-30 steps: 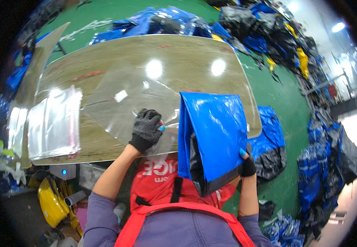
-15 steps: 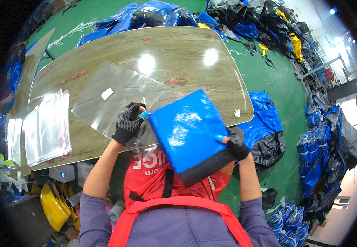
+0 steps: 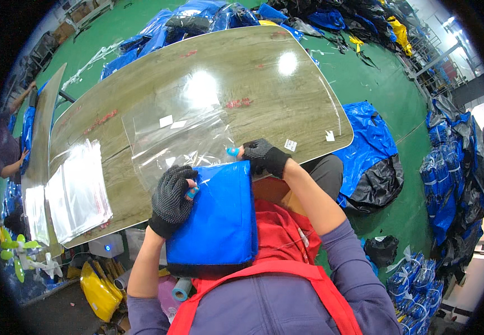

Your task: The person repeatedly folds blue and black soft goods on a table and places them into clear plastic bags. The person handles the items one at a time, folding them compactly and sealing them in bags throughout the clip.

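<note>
A folded blue tarp-like sheet [image 3: 217, 215] with a black lower edge rests over my lap at the table's near edge. My left hand [image 3: 173, 196], in a black dotted glove with bare fingertips and teal tape, grips its left side, thumb on top. A clear plastic bag [image 3: 158, 138] lies flat beyond it, its near edge meeting the sheet's top. At that bag's near right corner is my right hand [image 3: 262, 157], gloved alike, fingers closed on the film beside the sheet's corner. How far the sheet and bag overlap is hard to see.
Clear bags [image 3: 80, 187] are stacked at the left of the wood-patterned table [image 3: 275, 95]. Small white labels [image 3: 290, 145] lie on it. Blue and black sheeting [image 3: 367, 151] sits on the floor at right, near tied blue bundles [image 3: 415, 290]. Another person's arm [image 3: 15, 166] shows far left.
The blue sheet has swung left and turned upright, black edge toward me. My left hand now grips its side; my right hand has moved from its right edge to the bag's corner.
</note>
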The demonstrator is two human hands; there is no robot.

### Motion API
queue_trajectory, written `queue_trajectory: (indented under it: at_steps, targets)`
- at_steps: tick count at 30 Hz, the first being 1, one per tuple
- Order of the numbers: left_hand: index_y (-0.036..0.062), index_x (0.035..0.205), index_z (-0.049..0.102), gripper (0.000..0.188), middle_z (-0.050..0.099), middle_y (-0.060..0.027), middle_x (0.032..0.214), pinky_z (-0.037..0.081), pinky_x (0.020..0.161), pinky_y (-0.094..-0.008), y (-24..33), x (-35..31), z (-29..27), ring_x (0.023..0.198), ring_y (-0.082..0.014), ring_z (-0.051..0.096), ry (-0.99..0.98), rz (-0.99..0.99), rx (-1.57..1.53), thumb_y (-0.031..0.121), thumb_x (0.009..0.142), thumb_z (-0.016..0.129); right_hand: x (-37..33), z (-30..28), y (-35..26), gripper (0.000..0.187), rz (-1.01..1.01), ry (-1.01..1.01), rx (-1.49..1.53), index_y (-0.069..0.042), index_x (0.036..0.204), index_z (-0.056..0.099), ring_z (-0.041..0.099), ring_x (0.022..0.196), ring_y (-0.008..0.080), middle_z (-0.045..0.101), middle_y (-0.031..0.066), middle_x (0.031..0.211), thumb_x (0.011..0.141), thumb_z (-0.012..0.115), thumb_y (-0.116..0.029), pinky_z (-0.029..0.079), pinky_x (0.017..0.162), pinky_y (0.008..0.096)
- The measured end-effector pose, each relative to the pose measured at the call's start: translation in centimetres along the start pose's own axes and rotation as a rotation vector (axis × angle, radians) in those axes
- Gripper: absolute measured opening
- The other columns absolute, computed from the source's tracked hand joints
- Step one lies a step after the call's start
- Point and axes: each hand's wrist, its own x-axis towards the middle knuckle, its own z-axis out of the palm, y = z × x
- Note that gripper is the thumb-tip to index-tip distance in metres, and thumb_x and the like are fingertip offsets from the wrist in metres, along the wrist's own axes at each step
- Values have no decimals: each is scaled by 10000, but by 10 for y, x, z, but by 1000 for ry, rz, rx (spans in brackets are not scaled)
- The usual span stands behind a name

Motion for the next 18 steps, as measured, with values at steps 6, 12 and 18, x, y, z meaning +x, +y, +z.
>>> queue_trajectory:
  at_steps: [6, 12, 18]
  targets:
    - [75, 1021, 623, 200, 603, -162, 1188, 350, 1037, -505, 5, -8, 2, 1183, -386, 503, -17, -77, 128, 164, 842, 613, -12, 17, 4, 339, -375, 191, -35, -26, 1015, 640, 560, 806, 104, 613, 25, 834, 927, 586, -349, 455, 730, 237]
    - [71, 1199, 586, 361, 527, -202, 1307, 290, 1090, -502, 1, -22, 9, 1288, -417, 403, 176, -225, 188, 202, 863, 589, -57, 27, 3, 496, 40, -7, 428, -16, 1027, 622, 583, 749, 145, 640, 63, 863, 815, 710, -455, 500, 643, 312]
    - [5, 1409, 336, 544, 415, -163, 1410, 282, 1094, -366, -24, -38, 33, 1303, -273, 395, 694, -685, -588, 112, 903, 505, -29, 29, -7, 307, -286, 330, 38, -71, 865, 628, 533, 653, 70, 591, -8, 737, 827, 733, -357, 455, 600, 227]
